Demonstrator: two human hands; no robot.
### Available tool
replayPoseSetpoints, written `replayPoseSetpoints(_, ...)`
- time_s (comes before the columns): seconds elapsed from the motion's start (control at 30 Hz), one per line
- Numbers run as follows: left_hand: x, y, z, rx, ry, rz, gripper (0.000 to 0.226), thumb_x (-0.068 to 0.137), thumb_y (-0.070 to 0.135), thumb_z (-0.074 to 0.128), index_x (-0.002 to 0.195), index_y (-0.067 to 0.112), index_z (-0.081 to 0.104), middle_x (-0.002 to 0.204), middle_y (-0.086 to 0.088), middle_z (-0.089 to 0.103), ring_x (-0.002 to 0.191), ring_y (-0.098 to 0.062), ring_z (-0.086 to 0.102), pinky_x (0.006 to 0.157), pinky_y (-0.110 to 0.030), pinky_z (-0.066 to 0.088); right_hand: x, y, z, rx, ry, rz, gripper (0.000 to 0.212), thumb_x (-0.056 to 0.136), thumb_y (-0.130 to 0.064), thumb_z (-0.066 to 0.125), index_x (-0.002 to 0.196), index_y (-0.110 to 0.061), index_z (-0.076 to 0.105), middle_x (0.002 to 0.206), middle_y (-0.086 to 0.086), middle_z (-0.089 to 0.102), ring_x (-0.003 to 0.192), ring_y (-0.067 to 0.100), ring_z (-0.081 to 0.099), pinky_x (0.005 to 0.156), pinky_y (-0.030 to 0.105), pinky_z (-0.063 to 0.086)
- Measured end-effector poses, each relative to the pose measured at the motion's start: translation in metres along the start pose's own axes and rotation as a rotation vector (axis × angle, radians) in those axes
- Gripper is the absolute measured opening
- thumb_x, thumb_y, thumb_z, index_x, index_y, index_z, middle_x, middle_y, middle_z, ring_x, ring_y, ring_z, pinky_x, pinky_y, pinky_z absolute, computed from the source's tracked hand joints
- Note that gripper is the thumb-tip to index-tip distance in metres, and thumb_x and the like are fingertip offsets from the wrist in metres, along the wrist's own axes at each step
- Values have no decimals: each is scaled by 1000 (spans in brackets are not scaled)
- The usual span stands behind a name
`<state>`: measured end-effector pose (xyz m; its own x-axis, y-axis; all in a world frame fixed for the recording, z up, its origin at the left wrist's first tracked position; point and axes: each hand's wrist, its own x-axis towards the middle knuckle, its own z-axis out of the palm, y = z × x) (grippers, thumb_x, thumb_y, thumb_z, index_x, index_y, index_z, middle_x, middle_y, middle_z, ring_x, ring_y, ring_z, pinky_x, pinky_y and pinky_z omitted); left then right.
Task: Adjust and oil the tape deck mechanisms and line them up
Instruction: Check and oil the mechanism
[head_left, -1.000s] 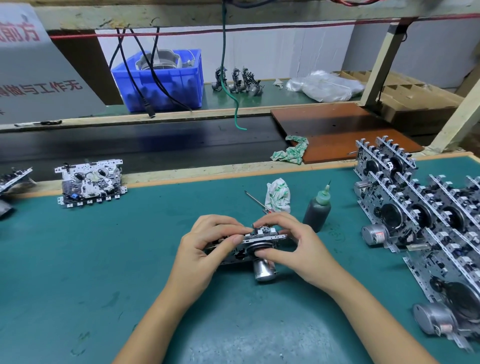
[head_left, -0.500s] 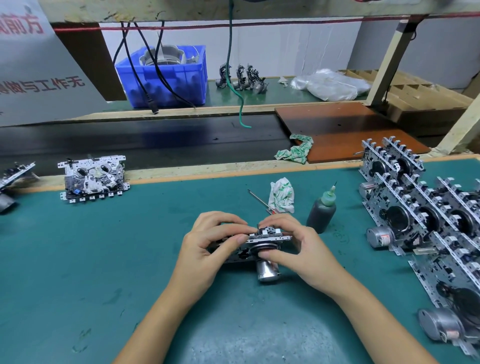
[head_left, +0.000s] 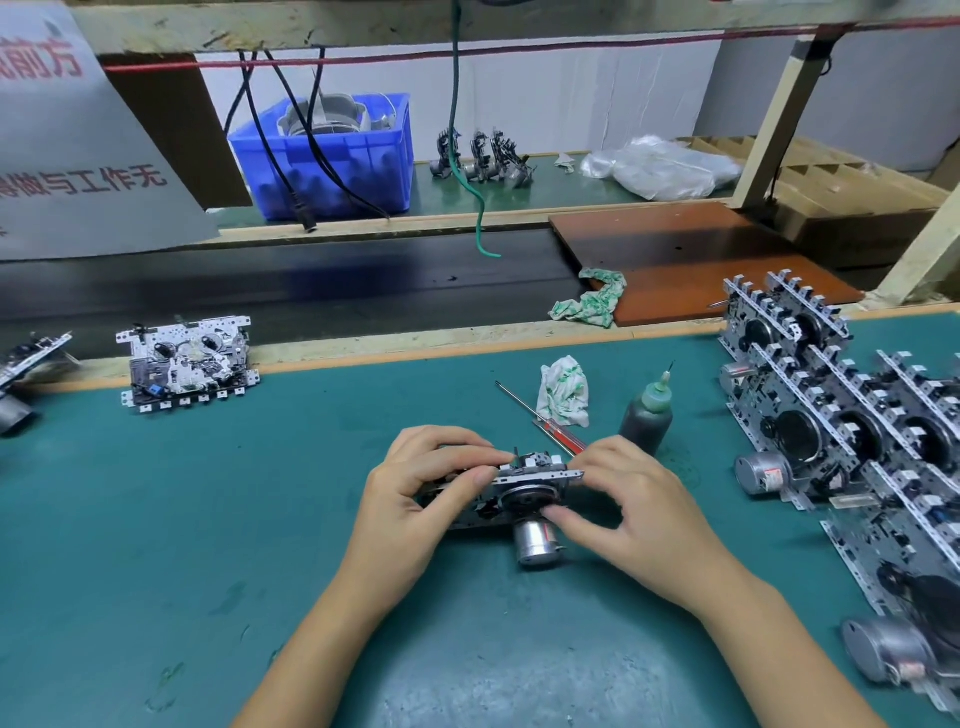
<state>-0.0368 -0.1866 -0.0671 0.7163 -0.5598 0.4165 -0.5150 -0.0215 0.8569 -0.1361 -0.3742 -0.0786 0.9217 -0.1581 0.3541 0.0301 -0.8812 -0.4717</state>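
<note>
Hands work at frame centre: the left hand (head_left: 415, 499) grips the silver metal tape deck mechanism (head_left: 511, 491) steady on edge while the right hand (head_left: 631, 506) pinches its black flywheel (head_left: 527, 499), probably adjusting it.

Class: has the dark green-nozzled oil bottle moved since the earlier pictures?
No; the oil bottle still stands just right of the crumpled white cloth.
</note>
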Motion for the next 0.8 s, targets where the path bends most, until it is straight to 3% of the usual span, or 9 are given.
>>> replayPoseSetpoints(0.23,-1,0,1,-7,3,-3,18,81,38,59,93,37,72,97,16,67,102,-11,57,86,-15,41,-4,0,1,80,-1,17,43,80,-53,54,86,-15,73,88,-17,60,93,-1,46,83,20,39)
replayPoseSetpoints(0.5,-2,1,0,-13,0,-9,19,81,40,58,94,37,72,96,15,67,101,-13,57,86,-17,41,-4,-1,4,89,0,24,49,79,-59,51,90,-16,72,89,-18,60,94,-1,48,84,22,41)
replayPoseSetpoints(0.7,-3,1,-3,-11,-26,-8,13,81,31,67,91,36,75,96,15,67,102,-11,57,84,-16,41,0,-12,-7,189,175,23,37,80,-52,54,98,-21,64,90,-17,56,89,2,50,79,18,39)
replayPoseSetpoints(0.8,-2,3,-7,25,41,31,10,77,29,70,85,34,73,93,17,68,98,-9,60,84,-14,41,7,-24,-15,84,173,-48,32,81,-51,54,92,-21,58,79,-13,49,76,2,44,69,21,38)
